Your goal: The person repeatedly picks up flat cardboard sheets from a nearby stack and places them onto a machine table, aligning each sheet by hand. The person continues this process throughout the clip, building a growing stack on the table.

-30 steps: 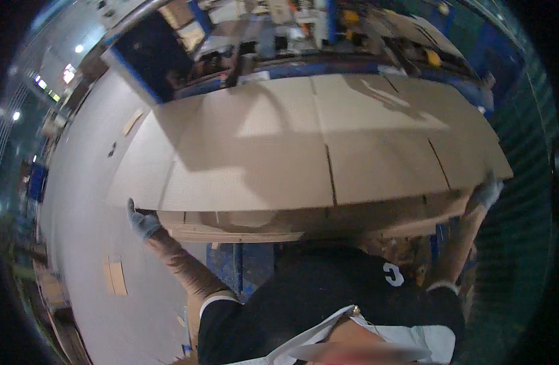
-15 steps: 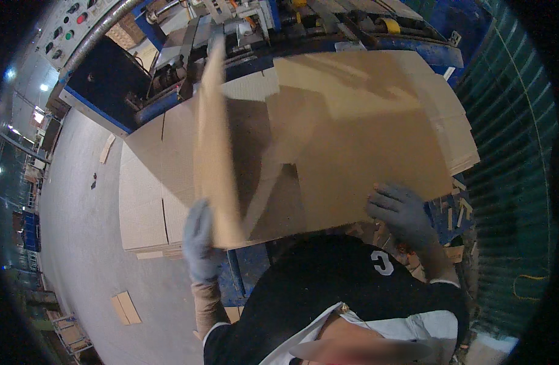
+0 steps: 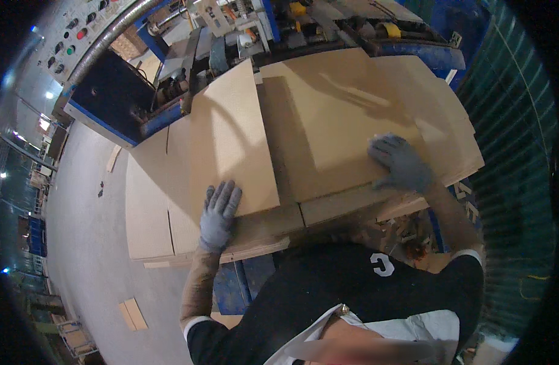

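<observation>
A cardboard sheet (image 3: pixel 337 115) lies on a stack of cardboard blanks (image 3: pixel 151 201), its left panel (image 3: pixel 234 143) folded over and slightly raised along its right edge. On the near left corner of that panel rests my left hand (image 3: pixel 220 216), gloved in grey, fingers spread and flat. My right hand (image 3: pixel 402 163), in a matching glove, lies on the near right part of the sheet with its fingers stretched out. Neither hand grips anything; both press or rest on the board from above.
Beyond the stack stands a blue machine (image 3: pixel 413 52) with rollers and belts. A button panel (image 3: pixel 72 36) is at the far left. Cardboard scraps (image 3: pixel 383 237) lie below the stack's near edge. A green corrugated wall (image 3: pixel 510 152) rises on the right; a cardboard piece (image 3: pixel 132 314) lies on the floor.
The left panel has swung from upright down toward the right onto the sheet. My left hand has moved from its edge onto its top; my right hand has moved farther forward onto the board.
</observation>
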`<state>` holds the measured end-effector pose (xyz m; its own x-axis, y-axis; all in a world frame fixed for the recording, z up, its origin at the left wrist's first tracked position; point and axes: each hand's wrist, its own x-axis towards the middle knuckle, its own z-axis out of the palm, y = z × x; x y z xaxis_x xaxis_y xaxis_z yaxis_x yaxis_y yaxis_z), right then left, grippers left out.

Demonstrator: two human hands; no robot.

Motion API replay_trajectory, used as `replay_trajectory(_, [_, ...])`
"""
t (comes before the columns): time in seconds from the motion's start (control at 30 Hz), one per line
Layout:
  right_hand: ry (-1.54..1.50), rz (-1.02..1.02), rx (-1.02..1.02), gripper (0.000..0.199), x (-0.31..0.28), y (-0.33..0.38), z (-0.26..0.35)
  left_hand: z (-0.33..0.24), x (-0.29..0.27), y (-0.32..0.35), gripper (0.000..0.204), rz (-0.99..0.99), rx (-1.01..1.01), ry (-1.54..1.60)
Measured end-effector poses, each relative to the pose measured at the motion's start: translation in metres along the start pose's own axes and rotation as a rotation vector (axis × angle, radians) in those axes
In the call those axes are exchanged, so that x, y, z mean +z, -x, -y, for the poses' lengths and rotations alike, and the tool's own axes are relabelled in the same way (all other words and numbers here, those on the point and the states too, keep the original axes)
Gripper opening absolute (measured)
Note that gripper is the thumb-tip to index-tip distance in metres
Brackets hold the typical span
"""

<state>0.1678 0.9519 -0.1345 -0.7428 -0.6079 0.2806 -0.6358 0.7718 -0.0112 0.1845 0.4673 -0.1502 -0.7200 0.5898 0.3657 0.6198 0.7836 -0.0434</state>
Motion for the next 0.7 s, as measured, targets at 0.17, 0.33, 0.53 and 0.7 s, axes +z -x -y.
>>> replay_trajectory(0.17, [-0.145, 0.071, 0.136, 0.079, 0.020, -0.067, -0.054, 0.059, 0.034, -0.076, 0.065, -0.170, -0.003, 0.036])
replay_trajectory(0.33, [0.023, -0.033, 0.247, 0.077, 0.055, -0.139, -0.088, 0.097, 0.057, -0.162, 0.074, -0.133, -0.235, -0.203])
replay_trajectory(0.53, [-0.031, -0.274, 0.539, 0.073, 0.031, -0.055, -0.082, 0.078, 0.033, -0.094, 0.089, -0.490, -0.555, 0.051])
replay_trajectory(0.7, [0.404, -0.642, 1.195, 0.066, 0.033, 0.104, -0.066, 0.094, -0.011, 0.092, 0.098, -0.408, -1.844, -0.104])
